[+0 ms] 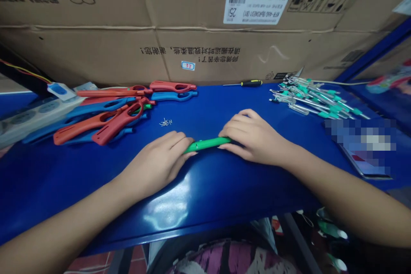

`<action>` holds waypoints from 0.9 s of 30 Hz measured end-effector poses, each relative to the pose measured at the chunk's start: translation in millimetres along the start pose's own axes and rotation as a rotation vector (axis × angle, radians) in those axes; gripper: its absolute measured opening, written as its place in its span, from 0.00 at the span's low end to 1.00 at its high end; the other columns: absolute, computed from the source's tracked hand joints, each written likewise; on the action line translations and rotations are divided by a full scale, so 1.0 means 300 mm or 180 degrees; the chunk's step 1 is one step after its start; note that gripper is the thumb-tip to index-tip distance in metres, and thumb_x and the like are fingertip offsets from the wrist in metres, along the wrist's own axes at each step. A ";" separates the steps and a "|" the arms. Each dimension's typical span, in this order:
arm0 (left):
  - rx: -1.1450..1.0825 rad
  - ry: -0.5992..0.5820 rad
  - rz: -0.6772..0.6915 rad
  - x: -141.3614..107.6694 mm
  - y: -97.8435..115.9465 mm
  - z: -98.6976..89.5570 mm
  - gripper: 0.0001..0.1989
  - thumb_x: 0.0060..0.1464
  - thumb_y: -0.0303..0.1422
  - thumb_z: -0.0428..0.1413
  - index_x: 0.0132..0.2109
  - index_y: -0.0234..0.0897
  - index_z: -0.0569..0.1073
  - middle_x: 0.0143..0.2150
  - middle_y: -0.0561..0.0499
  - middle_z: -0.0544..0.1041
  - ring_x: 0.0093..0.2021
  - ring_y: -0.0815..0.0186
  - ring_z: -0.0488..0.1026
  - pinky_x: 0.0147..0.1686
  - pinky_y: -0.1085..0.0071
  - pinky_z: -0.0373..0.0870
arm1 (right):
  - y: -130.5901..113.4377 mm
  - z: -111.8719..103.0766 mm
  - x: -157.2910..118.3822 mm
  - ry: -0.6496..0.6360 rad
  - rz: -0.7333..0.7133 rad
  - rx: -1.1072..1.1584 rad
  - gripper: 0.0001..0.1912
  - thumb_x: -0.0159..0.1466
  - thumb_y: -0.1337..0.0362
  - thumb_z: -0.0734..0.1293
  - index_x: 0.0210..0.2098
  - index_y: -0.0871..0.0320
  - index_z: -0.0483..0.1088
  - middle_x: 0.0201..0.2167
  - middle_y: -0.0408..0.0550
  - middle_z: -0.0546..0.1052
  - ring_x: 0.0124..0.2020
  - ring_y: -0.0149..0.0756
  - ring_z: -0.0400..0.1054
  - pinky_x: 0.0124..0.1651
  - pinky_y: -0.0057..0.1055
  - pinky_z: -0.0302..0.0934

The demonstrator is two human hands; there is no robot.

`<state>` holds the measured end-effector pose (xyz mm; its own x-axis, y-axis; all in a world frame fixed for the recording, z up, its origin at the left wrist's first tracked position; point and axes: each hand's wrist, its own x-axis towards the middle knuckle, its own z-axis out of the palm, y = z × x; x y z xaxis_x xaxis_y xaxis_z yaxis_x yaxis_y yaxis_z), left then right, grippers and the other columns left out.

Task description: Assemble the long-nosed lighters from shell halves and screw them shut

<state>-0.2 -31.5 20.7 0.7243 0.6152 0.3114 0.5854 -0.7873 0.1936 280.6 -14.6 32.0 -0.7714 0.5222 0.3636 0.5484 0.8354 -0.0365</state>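
Observation:
A green long-necked lighter casing (210, 143) spans the space between my hands, just over the blue tabletop. My left hand (163, 158) has its fingers closed round one end, and my right hand (252, 139) grips the other. Fingers hide both ends of the casing. Small loose screws (166, 122) lie beyond my left hand. To the left is a pile of red lighter casings (112, 130) and blue lighter casings (80, 111), with a bit of green among them. Clear lighter inner parts with teal pieces and metal rods (316, 96) are heaped at the right.
A black-and-yellow screwdriver (252, 83) lies at the back, before a large cardboard box (199, 13) standing like a wall. On the left is a power strip (41, 113) with wires near it. A phone (362, 154), partly blurred, lies right, beside my forearm. The blue table's front edge (192, 235) is near my body.

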 end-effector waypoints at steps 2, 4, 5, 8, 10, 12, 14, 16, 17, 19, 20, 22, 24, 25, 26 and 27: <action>-0.0083 -0.0027 -0.0028 0.000 -0.008 0.003 0.14 0.70 0.35 0.47 0.50 0.31 0.72 0.40 0.44 0.74 0.40 0.58 0.72 0.40 0.65 0.70 | 0.007 -0.017 -0.002 -0.0329 -0.0040 0.0026 0.13 0.73 0.59 0.61 0.47 0.60 0.72 0.44 0.50 0.79 0.45 0.41 0.70 0.52 0.39 0.53; -0.0285 -0.0105 -0.0087 -0.001 -0.014 0.011 0.14 0.70 0.37 0.47 0.49 0.33 0.72 0.40 0.45 0.74 0.40 0.59 0.72 0.40 0.66 0.70 | 0.007 -0.028 -0.005 -0.0481 -0.0008 0.0055 0.13 0.73 0.61 0.60 0.47 0.61 0.72 0.44 0.51 0.79 0.45 0.41 0.69 0.51 0.38 0.53; -0.0412 -0.0154 -0.0129 -0.002 -0.017 0.016 0.14 0.70 0.38 0.47 0.49 0.34 0.73 0.40 0.46 0.74 0.39 0.60 0.73 0.40 0.67 0.70 | 0.004 -0.032 -0.006 -0.0504 0.0024 0.0043 0.13 0.73 0.62 0.59 0.46 0.62 0.72 0.42 0.51 0.78 0.43 0.41 0.69 0.50 0.38 0.53; -0.0755 -0.0204 -0.0247 -0.004 -0.023 0.034 0.13 0.70 0.41 0.49 0.49 0.37 0.72 0.40 0.49 0.75 0.38 0.63 0.74 0.38 0.71 0.70 | -0.007 -0.031 -0.008 -0.0492 0.0127 -0.0060 0.13 0.72 0.62 0.58 0.42 0.62 0.72 0.38 0.50 0.77 0.39 0.41 0.66 0.46 0.38 0.51; -0.0835 -0.0082 -0.0302 -0.005 -0.028 0.041 0.15 0.68 0.43 0.52 0.54 0.39 0.71 0.45 0.49 0.77 0.41 0.63 0.76 0.41 0.71 0.71 | -0.012 -0.025 -0.006 -0.0498 0.0267 -0.0087 0.14 0.72 0.62 0.57 0.40 0.61 0.71 0.37 0.50 0.76 0.37 0.40 0.65 0.44 0.38 0.50; -0.0740 0.0026 -0.0322 -0.005 -0.032 0.043 0.21 0.64 0.46 0.56 0.59 0.41 0.69 0.49 0.48 0.76 0.45 0.62 0.77 0.45 0.70 0.72 | -0.014 -0.019 -0.004 -0.0582 0.0470 -0.0022 0.15 0.72 0.63 0.55 0.37 0.61 0.71 0.34 0.49 0.76 0.35 0.39 0.64 0.43 0.38 0.49; -0.0591 -0.0005 -0.0246 -0.004 -0.033 0.037 0.23 0.64 0.45 0.56 0.61 0.41 0.67 0.48 0.48 0.76 0.43 0.63 0.77 0.43 0.70 0.72 | -0.010 -0.015 -0.003 -0.0710 0.0647 0.0113 0.17 0.73 0.63 0.54 0.35 0.60 0.70 0.32 0.48 0.75 0.34 0.38 0.63 0.42 0.37 0.49; -0.0427 -0.0045 -0.0103 -0.004 -0.031 0.027 0.21 0.67 0.44 0.54 0.61 0.41 0.68 0.44 0.49 0.77 0.40 0.63 0.77 0.39 0.70 0.72 | -0.003 -0.011 -0.003 -0.0824 0.0667 0.0285 0.18 0.73 0.63 0.53 0.35 0.60 0.70 0.31 0.48 0.75 0.33 0.37 0.64 0.42 0.37 0.50; -0.0335 -0.0035 -0.0016 -0.003 -0.029 0.021 0.20 0.67 0.43 0.53 0.60 0.40 0.70 0.42 0.49 0.78 0.38 0.63 0.77 0.38 0.69 0.72 | 0.001 -0.009 -0.005 -0.0855 0.0617 0.0387 0.18 0.74 0.62 0.53 0.35 0.60 0.70 0.32 0.48 0.75 0.34 0.37 0.64 0.43 0.37 0.51; -0.0158 -0.0004 0.0184 -0.001 -0.023 0.011 0.18 0.68 0.43 0.52 0.57 0.37 0.73 0.39 0.49 0.79 0.36 0.62 0.77 0.36 0.68 0.72 | 0.008 -0.005 -0.008 -0.0811 0.0455 0.0654 0.18 0.75 0.61 0.53 0.39 0.60 0.71 0.36 0.49 0.77 0.37 0.37 0.67 0.46 0.37 0.54; -0.0101 0.0028 0.0265 0.000 -0.019 0.007 0.18 0.68 0.43 0.52 0.56 0.36 0.74 0.38 0.49 0.79 0.34 0.62 0.77 0.35 0.68 0.72 | 0.009 -0.001 -0.009 -0.0737 0.0355 0.0805 0.17 0.75 0.60 0.54 0.42 0.60 0.71 0.39 0.50 0.77 0.40 0.37 0.69 0.47 0.37 0.55; -0.0080 0.0097 0.0365 0.001 -0.011 0.005 0.17 0.68 0.42 0.52 0.53 0.35 0.75 0.36 0.50 0.81 0.32 0.63 0.77 0.33 0.68 0.72 | 0.008 0.010 -0.011 -0.0501 0.0125 0.1053 0.15 0.74 0.56 0.58 0.49 0.59 0.70 0.46 0.51 0.78 0.46 0.38 0.70 0.50 0.37 0.58; -0.0130 0.0136 0.0394 0.000 -0.001 0.008 0.16 0.68 0.41 0.52 0.52 0.35 0.76 0.36 0.50 0.82 0.31 0.63 0.78 0.32 0.69 0.72 | -0.002 0.026 -0.012 -0.0207 -0.0140 0.1149 0.16 0.72 0.55 0.63 0.52 0.60 0.69 0.48 0.51 0.79 0.49 0.39 0.71 0.52 0.36 0.61; -0.0168 0.0146 0.0387 -0.002 0.004 0.010 0.15 0.68 0.41 0.51 0.51 0.36 0.76 0.36 0.50 0.82 0.30 0.63 0.79 0.32 0.69 0.72 | -0.009 0.034 -0.013 -0.0050 -0.0250 0.1147 0.15 0.71 0.56 0.64 0.50 0.60 0.70 0.47 0.51 0.80 0.48 0.39 0.72 0.51 0.36 0.63; -0.0220 0.0148 0.0367 -0.004 0.010 0.013 0.15 0.69 0.40 0.51 0.50 0.36 0.77 0.36 0.51 0.82 0.30 0.64 0.79 0.31 0.69 0.72 | -0.018 0.042 -0.013 0.0115 -0.0317 0.1118 0.14 0.71 0.57 0.64 0.48 0.61 0.72 0.44 0.51 0.80 0.46 0.38 0.73 0.50 0.35 0.64; -0.0290 0.0126 0.0334 -0.006 0.015 0.016 0.15 0.69 0.40 0.50 0.50 0.36 0.77 0.36 0.51 0.82 0.30 0.64 0.79 0.31 0.70 0.71 | -0.028 0.049 -0.014 0.0284 -0.0344 0.1060 0.11 0.72 0.60 0.64 0.46 0.62 0.73 0.42 0.51 0.81 0.44 0.38 0.74 0.47 0.34 0.65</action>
<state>2.9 -36.1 16.5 0.7638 0.5285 0.3704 0.4704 -0.8489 0.2411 274.4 -21.2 17.2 -0.7798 0.4232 0.4613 0.3186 0.9026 -0.2895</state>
